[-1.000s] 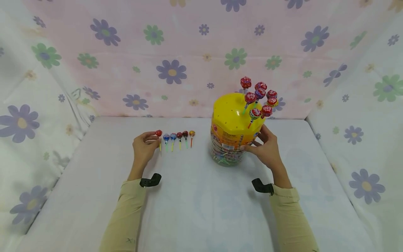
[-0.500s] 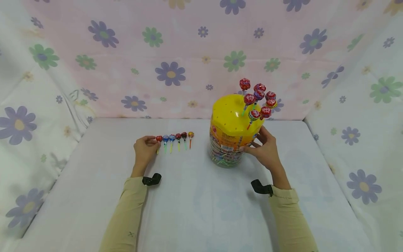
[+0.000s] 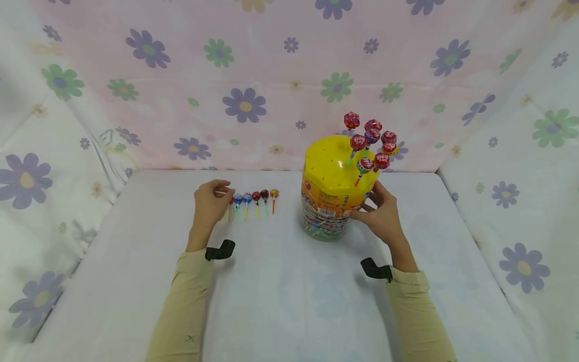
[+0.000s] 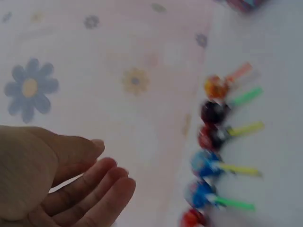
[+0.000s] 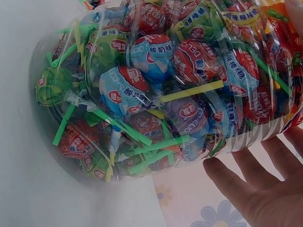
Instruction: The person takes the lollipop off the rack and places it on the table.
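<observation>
My left hand (image 3: 211, 202) is just above the left end of a row of lollipops, partly covering the red lollipop (image 4: 193, 218) there. In the left wrist view its fingers are loosely bent and hold nothing, apart from the row. Beside that red one lie two blue lollipops (image 3: 247, 198), two dark red ones and an orange lollipop (image 3: 274, 193), sticks toward me. My right hand (image 3: 385, 216) grips the right side of a clear jar (image 3: 318, 225) packed with wrapped lollipops, thumb in front and fingers behind. Several lollipops (image 3: 358, 143) stand upright in the jar's yellow lid (image 3: 329, 158).
Small holes dot the left part of the lid. A white cloth (image 3: 280, 291) covers the table, and a flowered curtain (image 3: 271, 75) hangs behind it and at both sides. Black bands with camera mounts (image 3: 220, 250) sit on both wrists.
My left hand lowered the red lollipop to the left end of the row, let go of it and lifted slightly away. My right hand and the jar have stayed put.
</observation>
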`<state>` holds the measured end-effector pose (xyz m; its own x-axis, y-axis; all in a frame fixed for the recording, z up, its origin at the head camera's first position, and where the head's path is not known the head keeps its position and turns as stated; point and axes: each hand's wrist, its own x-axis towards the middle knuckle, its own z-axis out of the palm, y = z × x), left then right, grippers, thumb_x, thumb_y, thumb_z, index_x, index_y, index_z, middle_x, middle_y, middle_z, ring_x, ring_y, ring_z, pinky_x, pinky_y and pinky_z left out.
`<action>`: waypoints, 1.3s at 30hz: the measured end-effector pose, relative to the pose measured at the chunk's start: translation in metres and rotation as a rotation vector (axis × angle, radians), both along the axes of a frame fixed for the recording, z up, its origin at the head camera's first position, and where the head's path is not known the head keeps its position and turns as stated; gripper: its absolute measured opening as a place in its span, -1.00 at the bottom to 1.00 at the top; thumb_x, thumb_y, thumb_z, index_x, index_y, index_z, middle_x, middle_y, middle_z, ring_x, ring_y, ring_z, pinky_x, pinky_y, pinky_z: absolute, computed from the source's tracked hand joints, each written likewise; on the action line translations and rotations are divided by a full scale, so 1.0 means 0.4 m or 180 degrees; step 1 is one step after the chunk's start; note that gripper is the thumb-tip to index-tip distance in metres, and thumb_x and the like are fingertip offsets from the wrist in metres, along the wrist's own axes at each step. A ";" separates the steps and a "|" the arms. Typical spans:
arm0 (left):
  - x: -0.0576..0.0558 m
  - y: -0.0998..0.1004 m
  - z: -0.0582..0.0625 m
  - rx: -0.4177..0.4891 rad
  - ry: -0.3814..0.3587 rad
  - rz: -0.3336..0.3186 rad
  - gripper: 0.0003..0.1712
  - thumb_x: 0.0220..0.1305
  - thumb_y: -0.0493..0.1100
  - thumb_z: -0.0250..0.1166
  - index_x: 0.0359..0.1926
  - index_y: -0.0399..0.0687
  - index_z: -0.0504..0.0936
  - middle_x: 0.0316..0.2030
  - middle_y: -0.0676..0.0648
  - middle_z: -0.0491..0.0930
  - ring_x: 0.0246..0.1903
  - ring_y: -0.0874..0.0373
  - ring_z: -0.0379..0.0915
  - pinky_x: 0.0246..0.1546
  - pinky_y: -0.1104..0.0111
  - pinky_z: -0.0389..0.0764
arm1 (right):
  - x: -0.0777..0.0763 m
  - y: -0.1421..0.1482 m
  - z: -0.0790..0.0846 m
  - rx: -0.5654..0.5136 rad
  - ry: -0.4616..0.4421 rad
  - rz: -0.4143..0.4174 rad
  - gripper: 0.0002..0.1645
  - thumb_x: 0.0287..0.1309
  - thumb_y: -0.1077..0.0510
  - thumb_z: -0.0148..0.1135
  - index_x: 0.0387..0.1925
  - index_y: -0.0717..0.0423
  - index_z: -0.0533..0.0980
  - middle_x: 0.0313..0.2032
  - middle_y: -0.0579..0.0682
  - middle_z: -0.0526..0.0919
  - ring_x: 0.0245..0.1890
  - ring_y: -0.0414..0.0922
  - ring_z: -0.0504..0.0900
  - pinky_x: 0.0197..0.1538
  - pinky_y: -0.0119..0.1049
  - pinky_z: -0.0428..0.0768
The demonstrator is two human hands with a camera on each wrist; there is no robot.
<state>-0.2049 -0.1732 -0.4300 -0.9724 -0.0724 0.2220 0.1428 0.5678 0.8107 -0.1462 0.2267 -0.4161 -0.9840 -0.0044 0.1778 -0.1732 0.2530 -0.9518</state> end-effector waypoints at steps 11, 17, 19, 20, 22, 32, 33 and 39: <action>0.010 0.221 0.248 0.1111 0.0721 -0.1214 -0.75 0.38 -0.30 0.32 0.01 -0.36 0.69 -0.17 -0.33 0.72 -0.32 0.13 0.70 -0.22 0.44 0.74 | -0.001 0.001 -0.008 -0.0013 0.0040 0.0022 0.00 0.05 0.25 0.56 0.49 -0.04 0.29 0.37 0.03 0.47 0.38 0.09 0.44 0.32 0.11 0.51; 0.027 0.318 0.314 0.1296 0.0793 -0.1444 -0.75 0.39 -0.33 0.30 0.03 -0.38 0.67 -0.11 -0.28 0.71 -0.23 0.01 0.71 -0.14 0.35 0.76 | -0.001 -0.001 -0.010 -0.0007 0.0028 0.0026 0.00 0.05 0.26 0.56 0.49 -0.02 0.29 0.37 0.04 0.47 0.38 0.10 0.45 0.31 0.10 0.52; 0.031 0.346 0.329 0.1359 0.0779 -0.1526 -0.73 0.39 -0.35 0.29 0.05 -0.39 0.66 -0.08 -0.29 0.70 -0.16 -0.04 0.70 -0.09 0.32 0.75 | -0.001 0.000 -0.010 -0.0011 0.0026 0.0022 0.00 0.05 0.26 0.56 0.49 -0.02 0.29 0.37 0.03 0.46 0.38 0.10 0.44 0.31 0.10 0.52; 0.031 0.359 0.336 0.1377 0.0774 -0.1555 -0.73 0.39 -0.35 0.29 0.06 -0.40 0.65 -0.06 -0.29 0.69 -0.13 -0.05 0.70 -0.07 0.31 0.75 | -0.001 0.000 -0.009 -0.0009 0.0026 0.0020 0.00 0.05 0.26 0.56 0.49 -0.02 0.29 0.37 0.03 0.46 0.38 0.09 0.44 0.31 0.10 0.52; 0.030 0.385 0.345 0.1390 0.0773 -0.1598 -0.71 0.39 -0.37 0.28 0.09 -0.40 0.63 -0.03 -0.29 0.68 -0.06 -0.05 0.68 -0.03 0.30 0.74 | -0.002 0.001 -0.008 -0.0003 0.0029 0.0009 0.00 0.06 0.27 0.55 0.49 -0.03 0.29 0.37 0.02 0.46 0.39 0.09 0.44 0.31 0.10 0.52; 0.012 0.484 0.360 0.1351 0.0713 -0.1633 -0.62 0.40 -0.36 0.27 0.21 -0.37 0.58 0.09 -0.28 0.66 0.07 -0.04 0.65 0.08 0.39 0.67 | -0.007 0.002 -0.006 0.0023 0.0004 -0.0018 -0.01 0.07 0.25 0.55 0.50 -0.01 0.28 0.37 0.04 0.47 0.39 0.11 0.44 0.29 0.10 0.54; 0.010 0.490 0.360 0.1345 0.0730 -0.1637 -0.61 0.40 -0.37 0.27 0.21 -0.38 0.57 0.08 -0.28 0.66 0.07 -0.04 0.65 0.08 0.40 0.67 | -0.007 0.001 -0.005 0.0023 0.0000 -0.0020 -0.01 0.07 0.25 0.55 0.50 -0.01 0.28 0.36 0.04 0.48 0.39 0.11 0.44 0.29 0.10 0.54; -0.002 0.517 0.361 0.1352 0.0943 -0.1668 -0.61 0.38 -0.41 0.27 0.19 -0.43 0.56 0.00 -0.35 0.67 0.00 -0.11 0.68 0.04 0.37 0.70 | -0.006 0.004 -0.003 0.0024 -0.0017 -0.0025 0.00 0.06 0.24 0.56 0.50 -0.01 0.28 0.37 0.04 0.47 0.39 0.11 0.44 0.28 0.12 0.54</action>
